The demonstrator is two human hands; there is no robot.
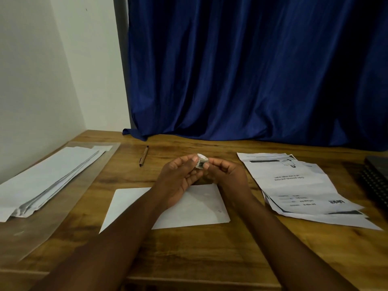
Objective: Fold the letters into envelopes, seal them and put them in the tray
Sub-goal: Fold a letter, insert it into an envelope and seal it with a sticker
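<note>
Envelope (189,208) flat beneath both hands, left hand (180,181) and right hand (226,175) together pinching a small tape roll (201,161).

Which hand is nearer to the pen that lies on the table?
The left hand. It is raised just right of the pen, holding a small tape roll. The right hand pinches the same roll from its other side, farther from the pen.
</note>
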